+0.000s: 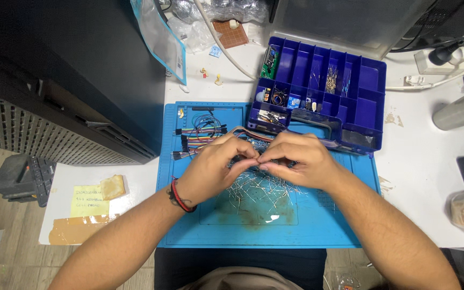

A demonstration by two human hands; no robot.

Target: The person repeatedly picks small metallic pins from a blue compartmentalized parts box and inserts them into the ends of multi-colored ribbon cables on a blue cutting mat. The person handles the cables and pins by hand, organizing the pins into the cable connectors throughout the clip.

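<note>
Mat (189, 225) blue, brownish stain at centre; organiser box (369, 115) deep purple-blue; jumper wires (202, 134) multicoloured; component leads (264, 193) silver; wristband (177, 194) red and black; sticky note (88, 201) yellow; table (430, 177) white

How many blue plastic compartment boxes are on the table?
1. The blue plastic compartment box sits open at the far right corner of the blue work mat, beyond the left hand and right hand. Others may lie outside the view.
</note>
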